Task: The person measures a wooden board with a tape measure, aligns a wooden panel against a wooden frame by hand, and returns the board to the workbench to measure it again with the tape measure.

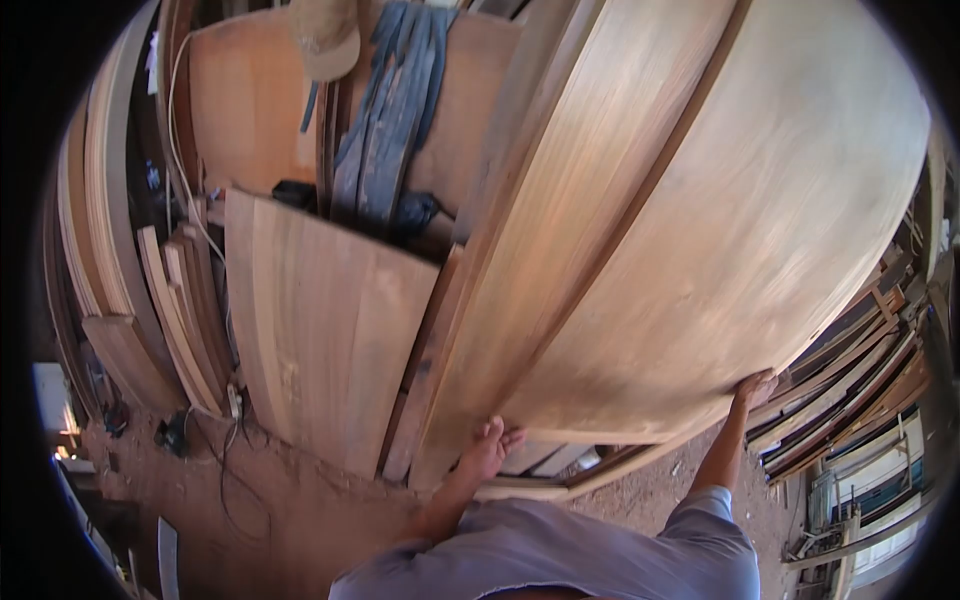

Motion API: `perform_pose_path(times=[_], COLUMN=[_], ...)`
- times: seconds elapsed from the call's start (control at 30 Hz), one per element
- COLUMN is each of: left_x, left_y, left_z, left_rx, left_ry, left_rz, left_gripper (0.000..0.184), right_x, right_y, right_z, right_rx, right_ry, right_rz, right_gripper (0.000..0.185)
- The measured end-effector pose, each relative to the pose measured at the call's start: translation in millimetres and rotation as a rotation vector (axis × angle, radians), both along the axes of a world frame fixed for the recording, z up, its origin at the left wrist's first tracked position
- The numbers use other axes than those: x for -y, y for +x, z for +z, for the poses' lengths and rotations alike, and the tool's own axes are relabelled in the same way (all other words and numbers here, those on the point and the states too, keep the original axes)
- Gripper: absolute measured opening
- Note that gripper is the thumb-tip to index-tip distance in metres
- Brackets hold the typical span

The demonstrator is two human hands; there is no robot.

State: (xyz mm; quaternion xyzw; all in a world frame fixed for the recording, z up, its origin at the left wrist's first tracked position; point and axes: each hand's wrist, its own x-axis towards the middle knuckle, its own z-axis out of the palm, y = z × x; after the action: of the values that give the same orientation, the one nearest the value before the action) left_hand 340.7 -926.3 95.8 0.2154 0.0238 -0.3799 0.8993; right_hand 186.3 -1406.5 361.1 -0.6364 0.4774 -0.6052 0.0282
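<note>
A large light wooden panel (745,220) leans in front of me and fills the upper right. My right hand (758,388) is closed on its lower right corner, fingers wrapped over the edge. At the panel's lower left corner is my left hand (490,445), its fingers curled at the bottom edge. Just left of the panel runs a long wooden board (575,175), with a dark gap between the two. Below the panel's bottom edge a wooden frame piece (620,466) shows near the ground. The undersides of both hands are partly hidden.
A smaller slatted wood panel (325,330) leans at the left beside upright boards (185,310). Blue jeans (395,110) and a cap (325,40) hang behind. Cables (235,480) lie on the dirt floor (320,530). Stacked strips of wood (850,375) stand at the right.
</note>
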Motion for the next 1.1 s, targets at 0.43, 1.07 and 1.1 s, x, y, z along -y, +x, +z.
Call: perform_pose_path(times=[0.43, 1.07, 1.1], left_x=[-3.8, 12.5, 16.2], left_y=[-7.5, 17.3, 22.6], left_z=[19.4, -30.4, -43.3], left_rx=[0.033, 0.097, 0.097], left_ry=[0.073, 0.066, 0.059], left_rz=[0.057, -0.001, -0.018], left_gripper=[0.027, 0.038, 0.037], right_x=[34.8, -19.9, -19.8], right_y=[-19.6, 9.4, 10.5], right_z=[-14.9, 1.2, 0.8], right_rx=[-0.135, 0.139, 0.151], right_ry=[-0.003, 0.065, 0.053], right_rz=[-0.011, -0.026, -0.033], right_gripper=[0.055, 0.043, 0.043])
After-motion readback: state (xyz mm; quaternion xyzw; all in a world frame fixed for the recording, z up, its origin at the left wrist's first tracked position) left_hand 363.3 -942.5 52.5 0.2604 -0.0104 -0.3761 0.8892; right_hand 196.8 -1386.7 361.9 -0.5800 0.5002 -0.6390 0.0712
